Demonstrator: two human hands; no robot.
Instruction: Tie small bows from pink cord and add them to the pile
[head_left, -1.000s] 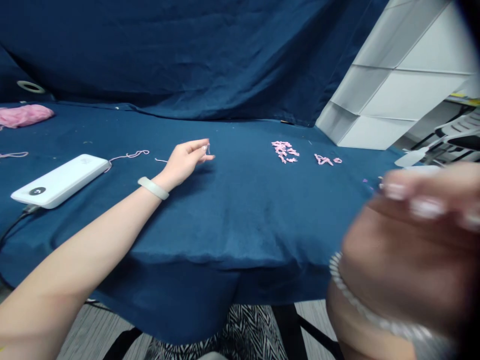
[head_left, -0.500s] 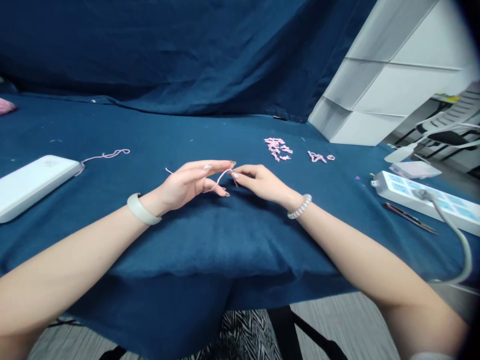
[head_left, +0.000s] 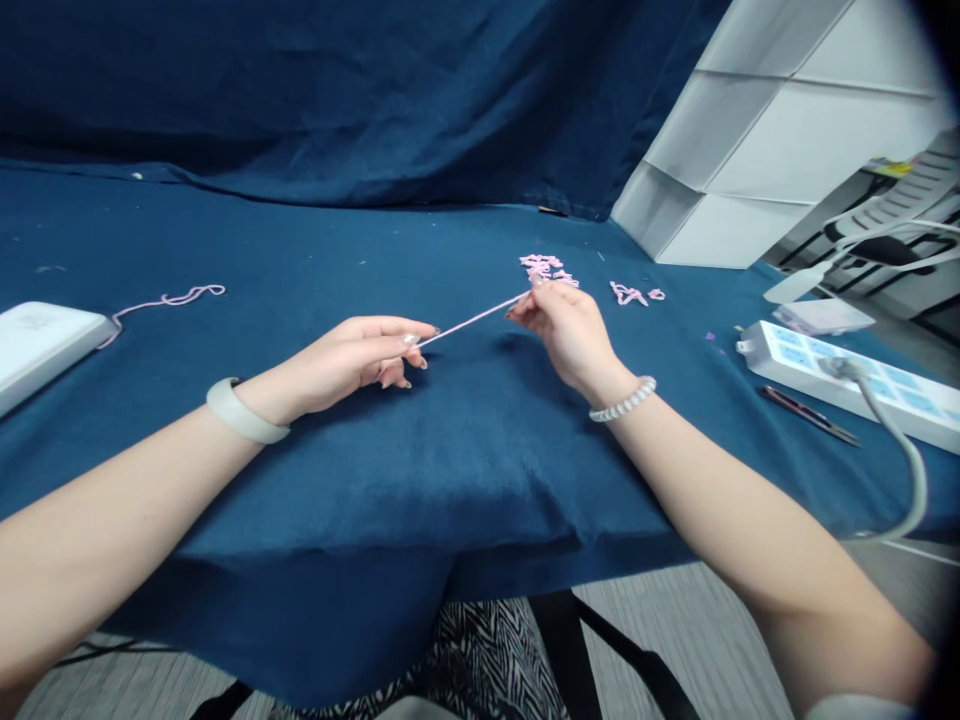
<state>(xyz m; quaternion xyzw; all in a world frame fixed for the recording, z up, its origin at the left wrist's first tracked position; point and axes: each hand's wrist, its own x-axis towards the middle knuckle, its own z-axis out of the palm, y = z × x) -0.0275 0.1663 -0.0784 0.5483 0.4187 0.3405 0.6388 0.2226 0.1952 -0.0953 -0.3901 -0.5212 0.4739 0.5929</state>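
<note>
A piece of pink yarn (head_left: 474,320) is stretched straight between my two hands, just above the blue cloth. My left hand (head_left: 352,362) pinches its lower end between thumb and forefinger, the other fingers loosely curled. At the yarn's upper end, the fingertips of my right hand (head_left: 568,330) are closed on it. Just behind my right hand lies a cluster of short knotted pink yarn pieces (head_left: 541,264), partly covered by the fingers. Two smaller yarn bits (head_left: 627,294) rest to the right of that cluster.
A white box-shaped device (head_left: 45,345) sits at the left with a loose pink strand (head_left: 169,300) beside it. On the right are a power strip (head_left: 855,380) with a plugged-in cable, thread snips (head_left: 810,415) and a small clear case (head_left: 823,317). White boxes (head_left: 757,150) stand behind.
My hands have moved apart, the right one up and to the right, the left one slightly left. The yarn, curved and slack before, is now taut between them. The view has shifted a little.
</note>
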